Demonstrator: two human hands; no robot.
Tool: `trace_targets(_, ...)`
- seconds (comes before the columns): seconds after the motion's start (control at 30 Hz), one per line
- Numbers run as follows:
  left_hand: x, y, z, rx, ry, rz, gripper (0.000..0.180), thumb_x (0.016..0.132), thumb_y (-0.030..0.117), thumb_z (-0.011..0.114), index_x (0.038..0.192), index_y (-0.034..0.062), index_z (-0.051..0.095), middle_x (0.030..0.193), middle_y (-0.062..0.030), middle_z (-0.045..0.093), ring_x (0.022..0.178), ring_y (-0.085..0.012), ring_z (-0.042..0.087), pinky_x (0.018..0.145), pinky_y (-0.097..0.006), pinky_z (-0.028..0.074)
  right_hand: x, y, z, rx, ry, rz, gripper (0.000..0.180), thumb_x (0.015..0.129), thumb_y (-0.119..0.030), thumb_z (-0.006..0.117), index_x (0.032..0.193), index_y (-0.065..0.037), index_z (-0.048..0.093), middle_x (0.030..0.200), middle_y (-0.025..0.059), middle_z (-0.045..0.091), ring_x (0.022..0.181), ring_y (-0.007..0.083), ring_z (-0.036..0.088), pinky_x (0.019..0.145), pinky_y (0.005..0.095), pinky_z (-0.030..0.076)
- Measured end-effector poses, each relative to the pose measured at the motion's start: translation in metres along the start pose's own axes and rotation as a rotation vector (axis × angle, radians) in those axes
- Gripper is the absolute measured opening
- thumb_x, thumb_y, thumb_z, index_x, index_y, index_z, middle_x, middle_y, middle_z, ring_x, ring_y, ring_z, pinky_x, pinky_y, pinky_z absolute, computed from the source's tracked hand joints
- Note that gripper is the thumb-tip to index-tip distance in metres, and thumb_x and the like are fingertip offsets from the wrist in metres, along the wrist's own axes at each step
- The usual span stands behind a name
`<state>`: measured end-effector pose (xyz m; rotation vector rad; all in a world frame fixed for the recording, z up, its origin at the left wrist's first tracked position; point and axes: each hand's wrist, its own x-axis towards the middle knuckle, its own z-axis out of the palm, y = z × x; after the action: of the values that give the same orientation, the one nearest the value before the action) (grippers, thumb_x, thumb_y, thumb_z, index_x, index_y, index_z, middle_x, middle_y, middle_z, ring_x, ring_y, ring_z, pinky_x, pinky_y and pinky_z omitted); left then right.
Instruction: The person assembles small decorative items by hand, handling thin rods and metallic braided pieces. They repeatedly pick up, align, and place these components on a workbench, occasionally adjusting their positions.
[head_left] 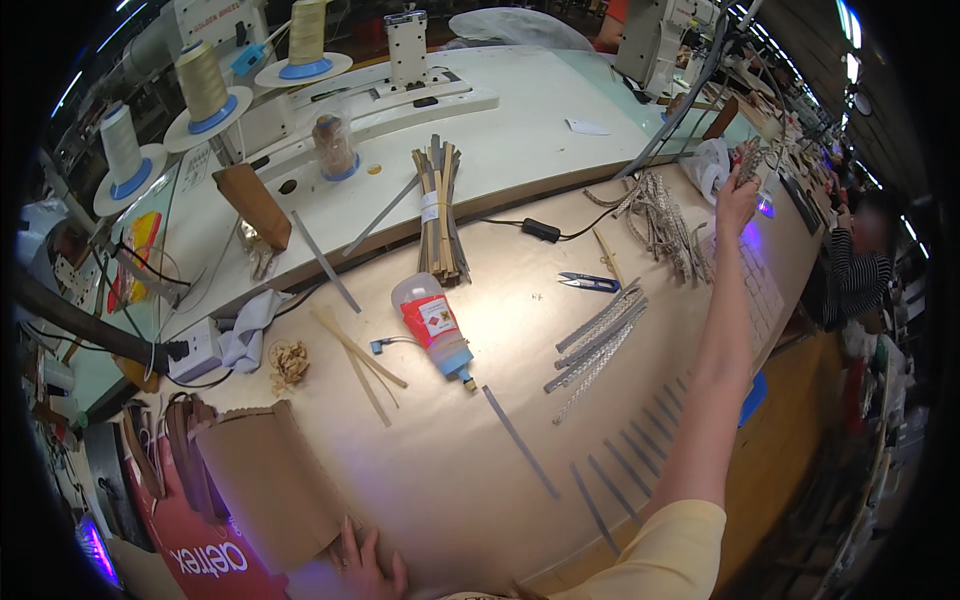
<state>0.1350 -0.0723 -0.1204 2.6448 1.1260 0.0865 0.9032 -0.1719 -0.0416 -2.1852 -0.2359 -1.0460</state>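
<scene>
Fingers of the right hand: closed around a mottled grey-beige piece.
Right arm: bare below a pale yellow sleeve, stretched nearly straight along the right side of the worktop.
Left hand: low at the near edge, fingers released and loosely spread, just beside the brown sheet.
Mottled piece: raised in the right hand near the far right corner; textured, its full shape too small to tell.
Strap pile: similar mottled straps, narrow and tangled, toward the far right.
Grey strips: flat, slim, spaced in a slanting row along the right edge, partly behind the forearm.
Strip cluster: plain grey and patterned lengths, right of centre, near dark-handled snips.
Brown sheet: smooth, matt, curved, by the near left corner.
</scene>
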Motion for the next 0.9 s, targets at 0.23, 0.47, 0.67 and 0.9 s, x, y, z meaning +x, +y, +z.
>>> trace_targets(0.23,-0.002,0.008,-0.007,0.061,-0.260,-0.228,0.062,0.085,0.039,0.064,0.136,0.0069,0.049,0.158,-0.0246,0.020,0.132,-0.0564,0.033,0.107,-0.068,0.024,0.012,-0.041,-0.033,0.377,-0.698,0.341,0.041,0.081,-0.040,0.078,0.089,-0.002,0.063,0.061,0.0006,0.053,0.051,0.0106,0.051,0.045,0.0281,0.039)
trace_targets(0.47,-0.001,0.000,0.000,-0.046,-0.073,-0.249,0.070,0.090,0.047,0.059,0.144,0.0079,0.040,0.159,-0.0256,0.013,0.131,-0.0608,0.030,0.109,-0.070,0.017,-0.187,-0.196,-0.160,0.666,-1.603,0.377,0.031,0.091,-0.035,0.070,0.093,-0.006,0.058,0.059,-0.0022,0.051,0.047,0.0081,0.050,0.042,0.0251,0.042)
trace_targets(0.67,-0.003,-0.004,0.003,-0.105,-0.064,-0.243,0.073,0.090,0.045,0.060,0.145,0.0031,0.037,0.159,-0.0281,0.008,0.139,-0.0481,0.030,0.109,-0.072,0.010,-0.344,-0.247,-0.240,0.509,-1.780,0.336,0.037,0.091,-0.032,0.068,0.098,0.002,0.055,0.069,0.0076,0.062,0.054,0.0176,0.061,0.052,0.0341,0.049)
trace_targets(0.9,-0.011,-0.017,0.015,-0.238,0.041,-0.066,0.067,0.090,0.038,0.062,0.142,0.0017,0.039,0.158,-0.0293,0.009,0.143,-0.0445,0.024,0.110,-0.071,0.003,-0.425,-0.284,-0.208,0.123,-1.181,-0.121,0.025,0.090,-0.014,0.063,0.104,0.005,0.055,0.090,0.0265,0.067,0.085,0.0425,0.067,0.073,0.0484,0.054)
